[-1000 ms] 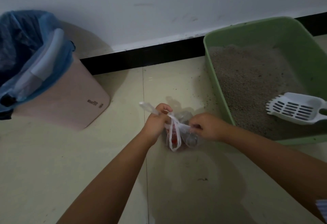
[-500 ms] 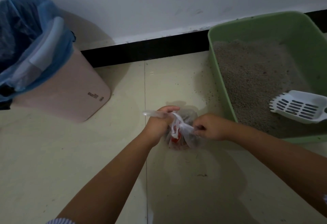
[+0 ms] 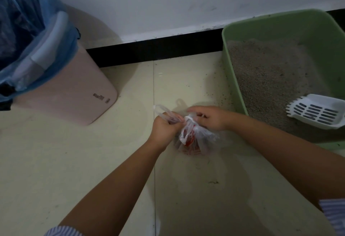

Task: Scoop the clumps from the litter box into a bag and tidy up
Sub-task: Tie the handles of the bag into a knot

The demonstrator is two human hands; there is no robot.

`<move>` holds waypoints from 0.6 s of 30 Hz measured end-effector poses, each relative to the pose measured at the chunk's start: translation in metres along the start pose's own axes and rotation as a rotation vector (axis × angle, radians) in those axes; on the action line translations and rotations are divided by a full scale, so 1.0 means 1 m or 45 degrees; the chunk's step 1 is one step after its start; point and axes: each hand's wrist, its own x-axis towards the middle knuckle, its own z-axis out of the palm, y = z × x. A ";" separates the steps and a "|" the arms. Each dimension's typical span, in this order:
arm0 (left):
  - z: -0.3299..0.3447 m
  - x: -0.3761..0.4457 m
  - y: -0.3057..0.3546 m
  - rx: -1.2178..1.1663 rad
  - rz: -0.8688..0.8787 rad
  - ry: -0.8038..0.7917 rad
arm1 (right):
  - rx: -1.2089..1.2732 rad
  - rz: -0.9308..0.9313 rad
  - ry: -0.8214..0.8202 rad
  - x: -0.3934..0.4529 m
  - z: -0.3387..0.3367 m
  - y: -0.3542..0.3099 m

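Now knotting the bag (image 3: pixel 194 138): left hand (image 3: pixel 164 127) fingers grip one handle, right hand (image 3: pixel 209 118) fingers (earlier pinching) now loosened above the knot; tying nearly finished.

Bare floor (image 3: pixel 56 170) lies open to the left of and below the left hand (image 3: pixel 165 127) and right hand (image 3: pixel 209 117), which both hold the bag (image 3: pixel 196 138) at mid-floor. To the right, the near wall of the green litter box (image 3: pixel 233 79) stands as a barrier just beside the right hand, with the white scoop (image 3: pixel 315 111) lying on the litter inside. To the upper left, the pink bin (image 3: pixel 65 94) with its blue liner leans well apart from the hands, leaving a floor corridor between bin and litter box up to the black baseboard (image 3: pixel 155 49).
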 end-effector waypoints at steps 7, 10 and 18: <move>0.000 -0.008 0.017 -0.268 -0.060 -0.003 | -0.152 -0.052 0.034 0.004 -0.009 -0.001; 0.000 -0.010 0.030 -0.526 -0.112 -0.105 | -0.295 -0.148 -0.017 -0.002 -0.008 -0.007; -0.024 -0.016 -0.011 -0.506 -0.340 0.127 | -0.666 -0.181 -0.223 -0.017 0.011 0.002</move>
